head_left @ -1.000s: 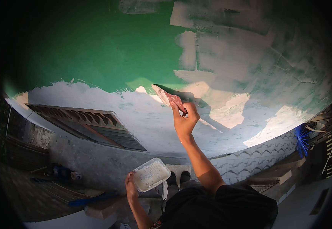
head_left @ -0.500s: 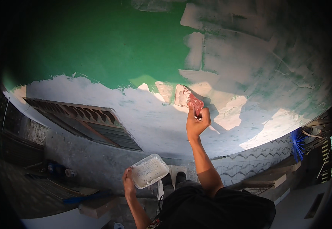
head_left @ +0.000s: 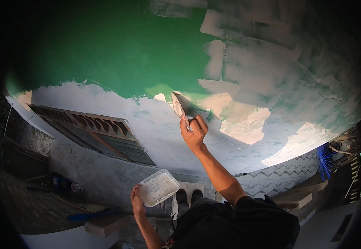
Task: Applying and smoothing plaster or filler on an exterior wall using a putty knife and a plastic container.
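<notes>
My right hand (head_left: pixel 195 132) grips a flat scraper (head_left: pixel 177 105) smeared with white paste, its blade edge against the wall (head_left: pixel 105 50) where green paint meets a whitish coat. The blade's shadow falls just right of it. Lower left, my left hand (head_left: pixel 137 201) holds a shallow plastic tray (head_left: pixel 159 186) by its left side, with pale paste coating its inside. The tray is below the scraper and apart from it.
A louvred window (head_left: pixel 97 137) is set in the wall at left. My dark-shod feet (head_left: pixel 196 195) show below. A blue bristly object (head_left: pixel 324 162) hangs at right near wooden slats. Boards and dark containers (head_left: pixel 60 184) lie at lower left; a ledge (head_left: pixel 292 195) runs lower right.
My right hand first moved right along the wall, then back left, turning the scraper so its red face is hidden now. The tray in my left hand has shifted slightly left.
</notes>
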{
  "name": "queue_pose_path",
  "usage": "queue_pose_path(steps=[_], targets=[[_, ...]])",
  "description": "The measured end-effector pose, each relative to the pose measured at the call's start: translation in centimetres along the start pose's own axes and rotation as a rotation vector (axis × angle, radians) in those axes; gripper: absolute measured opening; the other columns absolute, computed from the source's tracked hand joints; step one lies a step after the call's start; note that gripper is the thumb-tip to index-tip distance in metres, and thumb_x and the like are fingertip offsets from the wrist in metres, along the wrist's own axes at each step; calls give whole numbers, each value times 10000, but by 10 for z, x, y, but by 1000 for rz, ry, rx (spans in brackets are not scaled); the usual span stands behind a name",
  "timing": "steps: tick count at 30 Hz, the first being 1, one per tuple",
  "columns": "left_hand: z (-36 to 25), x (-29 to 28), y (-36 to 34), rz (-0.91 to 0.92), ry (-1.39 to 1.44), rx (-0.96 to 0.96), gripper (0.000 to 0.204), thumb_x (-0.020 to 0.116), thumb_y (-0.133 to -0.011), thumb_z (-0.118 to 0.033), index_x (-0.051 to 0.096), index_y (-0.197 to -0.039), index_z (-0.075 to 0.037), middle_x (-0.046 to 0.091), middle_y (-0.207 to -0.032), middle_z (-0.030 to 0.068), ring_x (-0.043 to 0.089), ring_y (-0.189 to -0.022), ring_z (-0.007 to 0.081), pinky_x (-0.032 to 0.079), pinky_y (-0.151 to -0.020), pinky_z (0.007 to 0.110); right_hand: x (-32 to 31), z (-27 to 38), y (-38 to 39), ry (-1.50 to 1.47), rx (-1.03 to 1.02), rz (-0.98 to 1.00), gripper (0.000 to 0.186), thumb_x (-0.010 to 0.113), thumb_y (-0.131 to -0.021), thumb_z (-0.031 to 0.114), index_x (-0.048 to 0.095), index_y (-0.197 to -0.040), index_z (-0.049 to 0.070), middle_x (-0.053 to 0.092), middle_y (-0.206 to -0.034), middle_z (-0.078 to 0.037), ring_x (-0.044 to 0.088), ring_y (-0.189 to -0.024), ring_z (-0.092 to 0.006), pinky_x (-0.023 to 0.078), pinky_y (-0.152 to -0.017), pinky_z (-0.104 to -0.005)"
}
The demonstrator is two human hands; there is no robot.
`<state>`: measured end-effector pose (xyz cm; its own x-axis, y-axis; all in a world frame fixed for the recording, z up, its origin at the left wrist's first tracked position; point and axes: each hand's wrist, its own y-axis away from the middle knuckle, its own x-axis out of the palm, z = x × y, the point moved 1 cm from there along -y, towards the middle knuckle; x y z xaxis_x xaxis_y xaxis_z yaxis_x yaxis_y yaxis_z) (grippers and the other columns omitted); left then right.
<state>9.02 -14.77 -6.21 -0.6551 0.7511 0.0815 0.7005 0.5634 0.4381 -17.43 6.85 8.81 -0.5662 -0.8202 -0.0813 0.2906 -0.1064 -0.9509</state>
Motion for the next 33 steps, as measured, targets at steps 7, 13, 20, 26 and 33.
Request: queue_pose_path(steps=[7,13,20,26,33], targets=[[3,15,-12,78,29,-3,375,544,-1000,-322,658,-1133,9,650,-1040,58,583,-975,177,448,-883,315,-52,-14,6,187,75,-99,338,746,-755,-30,448,-610,34,482,-604,-83,467,-487,-230,318,-414,-339],[1,24,-13,107,39,13,331,572,-995,-320,685,-1072,-18,654,-963,21,569,-899,137,445,-828,298,-82,-2,11,118,111,-128,362,782,-735,-18,448,-611,46,464,-547,-65,453,-458,-207,313,-407,-328],[1,24,-8,114,18,41,334,568,-994,-325,685,-1071,-22,643,-951,10,560,-891,134,440,-827,300,-22,-6,5,-66,15,102,388,801,-734,-2,442,-596,51,429,-573,-62,421,-461,-209,312,-418,-343],[-1,26,-8,134,32,44,338,569,-994,-331,685,-1070,-24,648,-960,18,566,-901,138,441,-830,295,-46,-28,8,124,-17,-29,386,778,-744,-21,430,-590,45,408,-596,-64,403,-463,-220,292,-409,-351],[-8,41,-16,212,51,50,326,568,-1001,-319,685,-1066,-22,653,-962,16,570,-893,125,446,-817,282,-104,-24,13,192,57,-100,381,752,-759,-29,403,-620,34,446,-580,-69,435,-472,-221,310,-419,-341]])
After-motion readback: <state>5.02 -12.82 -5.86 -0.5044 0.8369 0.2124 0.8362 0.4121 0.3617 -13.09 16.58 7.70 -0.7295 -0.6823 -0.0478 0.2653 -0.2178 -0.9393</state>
